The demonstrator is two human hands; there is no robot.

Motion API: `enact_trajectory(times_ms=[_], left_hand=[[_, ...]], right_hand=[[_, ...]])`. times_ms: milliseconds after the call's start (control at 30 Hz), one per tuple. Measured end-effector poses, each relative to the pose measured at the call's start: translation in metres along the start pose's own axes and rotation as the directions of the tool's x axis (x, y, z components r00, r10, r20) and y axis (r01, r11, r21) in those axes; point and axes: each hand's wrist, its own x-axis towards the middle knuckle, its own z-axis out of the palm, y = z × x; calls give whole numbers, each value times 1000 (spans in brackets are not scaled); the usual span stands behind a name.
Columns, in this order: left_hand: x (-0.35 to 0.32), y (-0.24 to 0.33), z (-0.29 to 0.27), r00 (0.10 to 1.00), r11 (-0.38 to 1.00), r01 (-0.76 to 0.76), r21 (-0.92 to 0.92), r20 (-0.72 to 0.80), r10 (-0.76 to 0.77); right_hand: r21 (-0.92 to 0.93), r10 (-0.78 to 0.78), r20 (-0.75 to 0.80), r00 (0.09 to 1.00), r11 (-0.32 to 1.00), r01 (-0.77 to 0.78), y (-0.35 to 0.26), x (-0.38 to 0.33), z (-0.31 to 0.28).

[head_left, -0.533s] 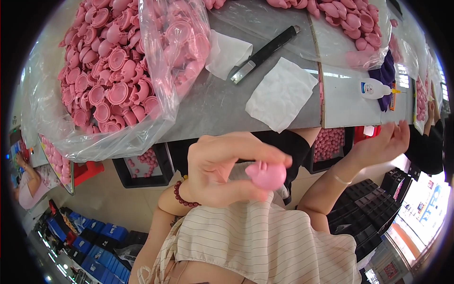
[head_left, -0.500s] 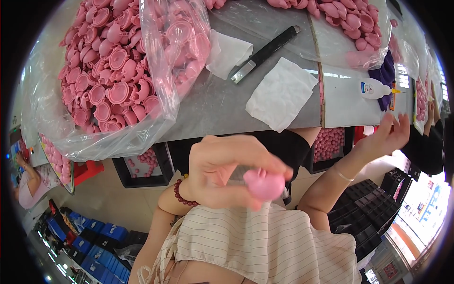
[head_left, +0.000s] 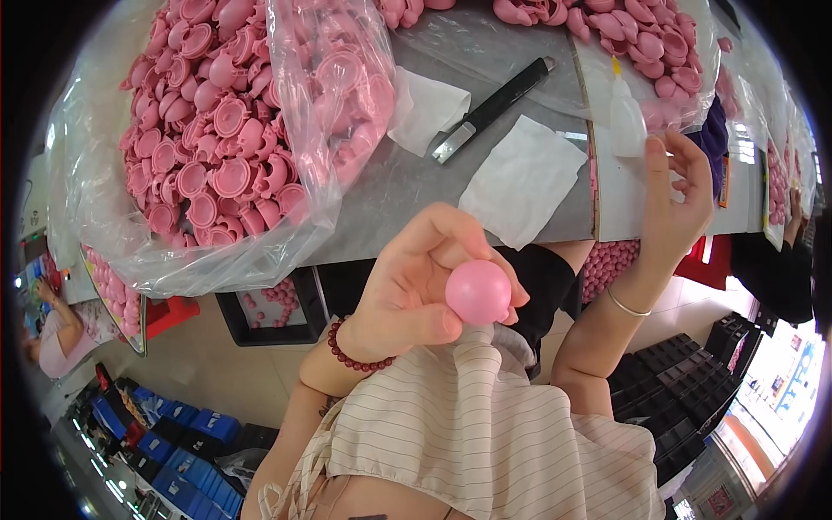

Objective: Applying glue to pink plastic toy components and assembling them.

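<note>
My left hand [head_left: 420, 290] is closed around a small glossy pink ball [head_left: 478, 292], pinched between thumb and fingers above my lap. The ball's smooth round side faces up; small pink bits show at its lower right edge. My right hand [head_left: 680, 195] is raised over the table's front edge at the right, its fingers apart and partly curled, with nothing visible between them. Just left of its thumb is a white squeeze bottle [head_left: 626, 121] with a yellow nozzle pointing away from me. Whether the thumb touches the bottle, I cannot tell.
A clear plastic bag [head_left: 286, 247] full of pink moulded parts [head_left: 230, 117] covers the table's left. A black-handled cutter [head_left: 494, 108] lies between two white tissues [head_left: 524, 182]. More pink parts [head_left: 637, 35] lie far right, near a purple cloth [head_left: 712, 143]. Below stands a black tray [head_left: 273, 303].
The white bottle has shifted left and turned, its nozzle now pointing away. My right hand has moved left and farther forward. My left hand has turned, showing the ball's smooth side.
</note>
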Motion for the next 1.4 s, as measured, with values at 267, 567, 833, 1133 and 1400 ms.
enact_trajectory(times_ms=[267, 567, 833, 1133, 1400], left_hand=[[4, -3, -5, 987, 969, -158, 191, -3, 162], [-5, 20, -21, 936, 826, -352, 440, 178, 305], [-71, 92, -68, 295, -204, -255, 945, 277, 915], [-161, 230, -190, 304, -93, 511, 855, -78, 950], [-150, 266, -211, 548, -259, 584, 770, -138, 825]], right_hand=[[-20, -44, 182, 982, 999, 49, -29, 0, 14], [62, -31, 238, 971, 998, 16, -23, -1, 9], [123, 68, 167, 984, 988, -89, -4, -8, 4], [833, 83, 112, 990, 535, -139, -3, -10, -4], [930, 160, 154, 975, 309, -198, -6, -25, -12]])
